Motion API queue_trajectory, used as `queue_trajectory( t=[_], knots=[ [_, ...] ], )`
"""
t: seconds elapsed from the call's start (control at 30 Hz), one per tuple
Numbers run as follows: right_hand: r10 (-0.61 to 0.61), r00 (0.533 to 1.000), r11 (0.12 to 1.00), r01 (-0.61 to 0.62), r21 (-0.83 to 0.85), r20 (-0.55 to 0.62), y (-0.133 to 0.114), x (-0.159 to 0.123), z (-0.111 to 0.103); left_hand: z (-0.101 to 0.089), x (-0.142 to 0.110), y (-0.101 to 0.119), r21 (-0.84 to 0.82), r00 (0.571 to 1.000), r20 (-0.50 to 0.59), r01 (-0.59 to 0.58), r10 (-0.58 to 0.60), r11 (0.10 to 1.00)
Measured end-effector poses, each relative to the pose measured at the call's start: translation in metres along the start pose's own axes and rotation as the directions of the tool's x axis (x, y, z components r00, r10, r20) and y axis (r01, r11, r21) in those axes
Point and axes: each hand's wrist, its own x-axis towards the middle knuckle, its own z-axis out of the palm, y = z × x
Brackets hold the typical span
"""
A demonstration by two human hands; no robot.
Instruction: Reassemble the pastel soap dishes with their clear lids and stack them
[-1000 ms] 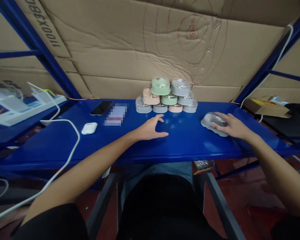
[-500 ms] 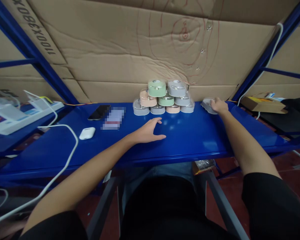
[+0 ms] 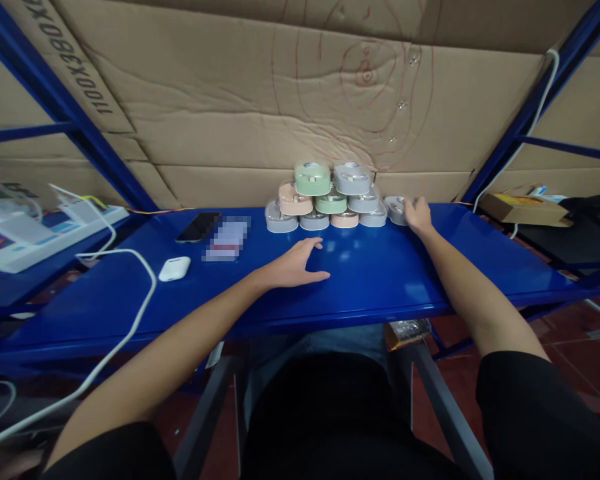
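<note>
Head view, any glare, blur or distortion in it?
Head view: pale glare spots on the blue table; head view: blue posts lean outward, perhaps wide-angle distortion; head view: pixelated patch beside the black phone; head view: stacked boxes distinct, lid markings unreadable.

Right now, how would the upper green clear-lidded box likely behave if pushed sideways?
The upper green box likely feels stiff, as its walls hold a crisp shape. It could tip off, since it bridges the middle-row peach box and lower green box. Its flat base makes rolling unlikely.
</note>
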Motion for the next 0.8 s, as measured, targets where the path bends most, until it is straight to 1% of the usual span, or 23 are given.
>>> queue_trajectory(
  t=[0.07, 0.13, 0.2, 0.23, 0.3, 0.37, 0.4, 0.47, 0.5, 0.53, 0.6, 0.63, 0.7, 0.8],
  knots=[
    [-0.021, 1.0, 1.0, 0.021, 0.014, 0.004, -0.001, -0.002, 0.001, 0.0, 0.0, 0.0, 0.012, 1.0, 0.008, -0.002, 0.002, 1.0],
    [-0.023, 1.0, 1.0, 0.023, 0.015, -0.016, -0.005, -0.003, 0.001, 0.0, 0.0, 0.0, 0.022, 1.0, 0.013, -0.005, 0.005, 1.0],
    [-0.025, 0.998, 1.0, 0.025, 0.004, -0.065, -0.013, -0.002, -0.003, 0.0, 0.0, 0.0, 0.021, 1.0, 0.014, -0.007, 0.007, 1.0],
    [-0.053, 0.993, 0.999, 0.053, -0.002, -0.102, -0.02, -0.001, -0.006, 0.0, 0.0, 0.0, 0.017, 1.0, 0.011, -0.006, 0.006, 1.0],
    [-0.187, 0.967, 0.982, 0.189, -0.005, -0.171, -0.039, -0.001, -0.012, 0.001, 0.0, 0.0, 0.01, 1.0, 0.007, -0.008, 0.008, 1.0],
    [-0.369, 0.908, 0.927, 0.375, -0.005, -0.199, -0.066, -0.007, -0.015, 0.001, 0.001, 0.0, 0.011, 1.0, 0.008, -0.01, 0.01, 1.0],
    [-0.441, 0.877, 0.894, 0.447, -0.01, -0.188, -0.082, -0.012, -0.015, 0.001, 0.001, 0.001, 0.014, 1.0, 0.011, -0.01, 0.01, 1.0],
    [-0.523, 0.841, 0.852, 0.519, -0.064, -0.138, -0.115, -0.026, -0.01, 0.001, 0.001, 0.001, 0.018, 1.0, 0.017, -0.01, 0.009, 1.0],
    [-0.54, 0.835, 0.841, 0.532, -0.097, -0.107, -0.131, -0.033, -0.006, 0.001, 0.001, 0.001, 0.019, 1.0, 0.021, -0.008, 0.008, 1.0],
    [-0.54, 0.838, 0.839, 0.529, -0.127, -0.077, -0.146, -0.04, -0.001, 0.001, 0.001, 0.002, 0.019, 1.0, 0.024, -0.008, 0.008, 1.0],
    [-0.506, 0.861, 0.854, 0.494, -0.164, -0.041, -0.168, -0.05, 0.009, 0.0, 0.001, 0.002, 0.015, 1.0, 0.025, -0.013, 0.012, 1.0],
    [-0.483, 0.875, 0.866, 0.472, -0.167, -0.035, -0.176, -0.053, 0.014, 0.0, 0.001, 0.002, 0.012, 1.0, 0.024, -0.017, 0.016, 1.0],
    [-0.452, 0.891, 0.886, 0.444, -0.137, -0.034, -0.182, -0.054, 0.021, 0.0, 0.001, 0.003, 0.003, 0.999, 0.021, -0.027, 0.026, 1.0],
    [-0.459, 0.887, 0.888, 0.457, -0.048, -0.04, -0.179, -0.051, 0.021, 0.0, 0.001, 0.003, -0.013, 0.999, 0.014, -0.035, 0.035, 0.999]
  ],
)
